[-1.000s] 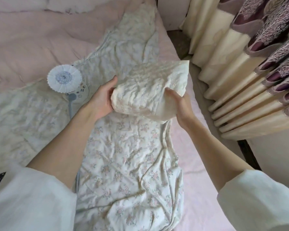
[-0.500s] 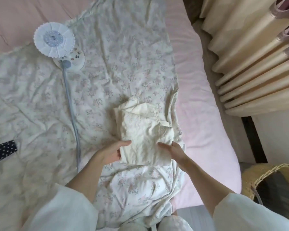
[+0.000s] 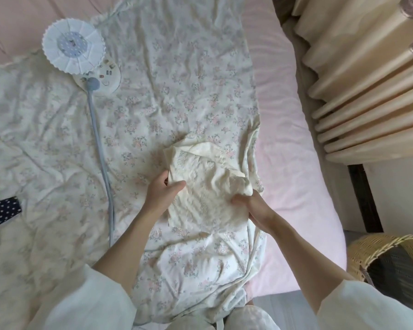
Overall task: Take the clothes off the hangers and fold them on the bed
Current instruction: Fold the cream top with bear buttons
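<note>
Your folded garment (image 3: 206, 186) lies on the bed (image 3: 293, 129), a cream, crinkled cloth gathered into a rough rectangle, its top layer rumpled and a smoother cream edge showing along the far side. It sits on the floral quilt (image 3: 172, 86) near the quilt's right edge, close to where the plain pink sheet begins.

Your left hand (image 3: 161, 194) grips the garment's left edge — thumb lying on top of the cloth, fingers curled under the fold. Your right hand (image 3: 253, 206) holds the right side low down, thumb pressed onto the top surface and the fingers tucked beneath, where you cannot see them.

The quilt is thin and creased all over, printed with small pale pink and grey-green sprigs. To the left lies a small fan (image 3: 73, 45) with a round, pleated white head and a blue dotted centre, its pale blue stem (image 3: 103, 160) running down the quilt toward you. A scrap of dark, white-dotted fabric (image 3: 1, 211) shows at the left edge. On the right hang cream curtains (image 3: 367, 91) in deep rounded folds, and below them sits a woven wicker basket (image 3: 372, 256).
</note>
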The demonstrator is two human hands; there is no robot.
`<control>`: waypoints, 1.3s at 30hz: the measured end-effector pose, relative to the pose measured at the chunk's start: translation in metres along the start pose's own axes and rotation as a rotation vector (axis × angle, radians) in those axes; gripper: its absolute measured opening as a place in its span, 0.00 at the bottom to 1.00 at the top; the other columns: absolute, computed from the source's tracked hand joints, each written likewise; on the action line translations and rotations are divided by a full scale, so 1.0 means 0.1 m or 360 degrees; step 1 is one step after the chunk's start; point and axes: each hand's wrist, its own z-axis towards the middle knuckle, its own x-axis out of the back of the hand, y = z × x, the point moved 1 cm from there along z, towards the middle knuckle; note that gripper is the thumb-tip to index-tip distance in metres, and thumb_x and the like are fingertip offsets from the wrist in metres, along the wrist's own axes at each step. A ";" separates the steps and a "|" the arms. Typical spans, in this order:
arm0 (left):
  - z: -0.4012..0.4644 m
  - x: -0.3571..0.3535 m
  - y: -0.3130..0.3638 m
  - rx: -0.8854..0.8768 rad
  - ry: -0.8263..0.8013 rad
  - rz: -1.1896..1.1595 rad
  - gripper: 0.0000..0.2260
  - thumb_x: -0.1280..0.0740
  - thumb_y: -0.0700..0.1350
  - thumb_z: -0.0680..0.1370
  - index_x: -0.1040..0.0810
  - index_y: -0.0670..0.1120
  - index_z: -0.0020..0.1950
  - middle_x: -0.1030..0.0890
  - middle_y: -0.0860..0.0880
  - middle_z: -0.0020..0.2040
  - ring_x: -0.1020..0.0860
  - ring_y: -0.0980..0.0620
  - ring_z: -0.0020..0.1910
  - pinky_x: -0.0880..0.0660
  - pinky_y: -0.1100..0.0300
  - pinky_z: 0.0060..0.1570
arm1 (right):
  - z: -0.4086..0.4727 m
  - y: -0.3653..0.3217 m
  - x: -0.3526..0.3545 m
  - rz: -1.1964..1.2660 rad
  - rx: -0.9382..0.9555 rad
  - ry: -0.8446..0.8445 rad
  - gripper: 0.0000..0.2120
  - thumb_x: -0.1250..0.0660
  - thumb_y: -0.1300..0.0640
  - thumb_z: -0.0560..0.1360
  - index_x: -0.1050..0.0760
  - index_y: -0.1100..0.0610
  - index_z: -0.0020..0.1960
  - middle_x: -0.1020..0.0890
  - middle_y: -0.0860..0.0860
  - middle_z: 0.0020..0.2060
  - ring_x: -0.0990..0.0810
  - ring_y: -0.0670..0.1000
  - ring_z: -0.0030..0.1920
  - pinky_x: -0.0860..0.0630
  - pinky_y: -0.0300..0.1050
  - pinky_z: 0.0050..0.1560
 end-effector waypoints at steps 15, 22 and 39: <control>0.00 0.10 0.29 0.0672 -0.1024 -0.0617 0.23 0.25 0.53 0.66 0.20 0.46 0.59 0.19 0.42 0.59 0.21 0.43 0.58 0.31 0.44 0.63 | -0.05 -0.25 -0.02 0.0226 -0.0124 -0.0311 0.23 0.28 0.58 0.67 0.25 0.59 0.61 0.18 0.59 0.55 0.19 0.58 0.55 0.24 0.54 0.58; 0.10 0.07 0.35 0.0552 -0.0736 -0.0852 0.13 0.35 0.45 0.69 0.15 0.42 0.48 0.16 0.42 0.48 0.19 0.43 0.49 0.26 0.51 0.54 | -0.01 -0.32 -0.06 0.0314 -0.0040 -0.0184 0.14 0.31 0.67 0.71 0.24 0.61 0.56 0.17 0.58 0.48 0.18 0.60 0.50 0.22 0.56 0.55; 0.83 -0.03 0.05 0.0670 0.0183 -0.0107 0.42 0.43 0.74 0.70 0.39 0.47 0.75 0.32 0.48 0.71 0.33 0.44 0.68 0.33 0.47 0.65 | 0.67 0.10 0.06 -0.0833 -0.0141 0.0650 0.41 0.30 0.40 0.70 0.43 0.55 0.75 0.33 0.55 0.70 0.34 0.57 0.70 0.34 0.58 0.67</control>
